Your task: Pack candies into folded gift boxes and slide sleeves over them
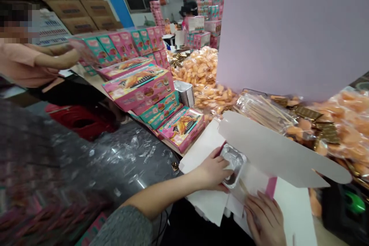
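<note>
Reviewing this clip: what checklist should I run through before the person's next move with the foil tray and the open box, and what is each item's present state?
1. Left hand grips the foil tray: ok, its fingers wrap the tray's near edge.
2. Right hand steadies the open box: ok, it lies flat on the white card.
3. Box flap is clear of the tray: ok, it stands lifted open behind and above it.
4. Tray is empty and undented: cannot tell, its inside is blurred.
5. Bag of skewers is at hand: ok, it lies just behind the flap.
</note>
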`<state>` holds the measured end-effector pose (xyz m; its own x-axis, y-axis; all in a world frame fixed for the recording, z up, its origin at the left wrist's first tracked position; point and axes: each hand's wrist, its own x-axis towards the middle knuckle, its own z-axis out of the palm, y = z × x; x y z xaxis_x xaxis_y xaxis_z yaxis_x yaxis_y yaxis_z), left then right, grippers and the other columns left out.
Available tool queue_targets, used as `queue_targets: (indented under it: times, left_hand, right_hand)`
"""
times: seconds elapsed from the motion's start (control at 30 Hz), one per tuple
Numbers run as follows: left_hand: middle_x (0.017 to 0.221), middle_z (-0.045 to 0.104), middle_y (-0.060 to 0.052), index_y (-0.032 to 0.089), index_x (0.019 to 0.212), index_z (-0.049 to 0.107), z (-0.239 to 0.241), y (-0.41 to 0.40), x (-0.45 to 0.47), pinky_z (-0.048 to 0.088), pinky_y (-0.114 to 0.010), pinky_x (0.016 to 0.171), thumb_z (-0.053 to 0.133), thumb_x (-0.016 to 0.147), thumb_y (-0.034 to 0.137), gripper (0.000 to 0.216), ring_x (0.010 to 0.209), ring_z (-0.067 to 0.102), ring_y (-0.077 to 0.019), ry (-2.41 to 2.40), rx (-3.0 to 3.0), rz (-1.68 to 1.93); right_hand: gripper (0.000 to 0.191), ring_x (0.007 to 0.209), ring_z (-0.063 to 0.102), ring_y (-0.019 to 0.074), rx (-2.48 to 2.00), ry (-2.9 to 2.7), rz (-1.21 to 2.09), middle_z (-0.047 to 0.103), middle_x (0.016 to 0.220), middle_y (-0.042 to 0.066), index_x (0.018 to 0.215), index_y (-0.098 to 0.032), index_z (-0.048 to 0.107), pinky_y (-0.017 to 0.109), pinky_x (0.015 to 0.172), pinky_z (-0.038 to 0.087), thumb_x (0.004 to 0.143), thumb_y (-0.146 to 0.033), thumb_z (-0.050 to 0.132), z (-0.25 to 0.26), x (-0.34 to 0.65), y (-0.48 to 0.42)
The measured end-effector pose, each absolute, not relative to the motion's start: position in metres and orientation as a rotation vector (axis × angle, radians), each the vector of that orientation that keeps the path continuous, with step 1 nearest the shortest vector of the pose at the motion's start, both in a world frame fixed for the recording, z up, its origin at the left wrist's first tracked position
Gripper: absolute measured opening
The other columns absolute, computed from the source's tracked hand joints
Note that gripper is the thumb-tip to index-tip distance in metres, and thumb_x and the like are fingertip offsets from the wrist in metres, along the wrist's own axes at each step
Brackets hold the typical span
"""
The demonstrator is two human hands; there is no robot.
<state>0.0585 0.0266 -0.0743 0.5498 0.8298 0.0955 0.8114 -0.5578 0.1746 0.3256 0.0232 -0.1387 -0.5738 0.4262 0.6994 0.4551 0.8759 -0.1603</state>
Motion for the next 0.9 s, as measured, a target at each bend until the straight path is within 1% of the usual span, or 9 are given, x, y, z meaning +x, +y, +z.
queue_targets:
  times: [0.13,0.3,0.4,0.53,0.63,0.73,0.8,0.9]
  left_hand:
    - [0.11,0.066,-0.008,0.021,0.123,0.063,-0.076,0.025,0.059,0.01,-0.053,0.119,0.07,0.078,0.06,0.06,0.108,0.058,-0.0267,1.432,2.67,0.279]
    - [0.115,0.066,-0.008,0.023,0.125,0.062,-0.073,0.026,0.059,0.013,-0.054,0.119,0.074,0.074,0.062,0.065,0.109,0.058,-0.0272,1.434,2.636,0.221]
    - [0.121,0.064,-0.008,0.024,0.127,0.06,-0.069,0.026,0.06,0.014,-0.052,0.12,0.078,0.073,0.058,0.066,0.115,0.057,-0.0271,1.451,2.606,0.226]
    - [0.127,0.064,-0.006,0.028,0.129,0.06,-0.068,0.027,0.061,0.014,-0.053,0.121,0.081,0.071,0.053,0.067,0.119,0.057,-0.0269,1.487,2.543,0.231]
    - [0.129,0.065,-0.007,0.031,0.129,0.062,-0.07,0.033,0.058,0.016,-0.056,0.12,0.08,0.075,0.047,0.06,0.121,0.058,-0.0278,1.502,2.527,0.191]
    - [0.133,0.064,-0.007,0.034,0.132,0.061,-0.074,0.04,0.054,0.017,-0.06,0.119,0.077,0.078,0.043,0.058,0.125,0.057,-0.0299,1.478,2.542,0.101]
    - [0.135,0.063,-0.007,0.036,0.134,0.06,-0.075,0.044,0.052,0.017,-0.061,0.119,0.074,0.079,0.045,0.058,0.126,0.056,-0.0305,1.459,2.54,0.052]
    - [0.138,0.062,-0.007,0.038,0.135,0.059,-0.076,0.048,0.052,0.017,-0.062,0.119,0.07,0.081,0.049,0.056,0.128,0.056,-0.0309,1.482,2.492,-0.024]
  right_hand:
    - [0.015,0.105,0.058,0.0303,-0.628,-2.253,-0.046,0.072,0.097,0.009,0.103,-0.017,0.066,0.049,0.099,0.035,0.09,-0.02,0.06,-0.137,0.327,0.022]
    - [0.018,0.109,0.056,0.029,-0.677,-2.25,-0.015,0.071,0.099,0.009,0.106,-0.016,0.066,0.048,0.103,0.034,0.089,-0.016,0.059,-0.134,0.323,0.02]
    - [0.02,0.114,0.054,0.0268,-0.714,-2.233,0.024,0.07,0.099,0.007,0.105,-0.017,0.064,0.046,0.107,0.031,0.087,-0.012,0.06,-0.128,0.319,0.016]
    - [0.021,0.117,0.054,0.022,-0.796,-2.195,0.077,0.069,0.099,0.004,0.104,-0.02,0.062,0.043,0.115,0.024,0.086,-0.01,0.057,-0.115,0.313,0.013]
    - [0.019,0.115,0.056,0.02,-0.848,-2.144,0.11,0.069,0.096,0.001,0.101,-0.023,0.061,0.042,0.117,0.021,0.085,-0.013,0.055,-0.107,0.31,0.014]
    - [0.015,0.112,0.057,0.0186,-0.868,-2.117,0.131,0.069,0.092,-0.002,0.098,-0.024,0.06,0.041,0.117,0.022,0.084,-0.019,0.058,-0.109,0.308,0.016]
    - [0.012,0.111,0.058,0.018,-0.878,-2.093,0.136,0.068,0.089,-0.002,0.096,-0.024,0.059,0.041,0.118,0.022,0.084,-0.023,0.059,-0.116,0.307,0.017]
    - [0.01,0.111,0.057,0.0178,-0.875,-2.058,0.141,0.067,0.088,-0.003,0.093,-0.025,0.059,0.043,0.119,0.017,0.084,-0.028,0.06,-0.129,0.306,0.019]
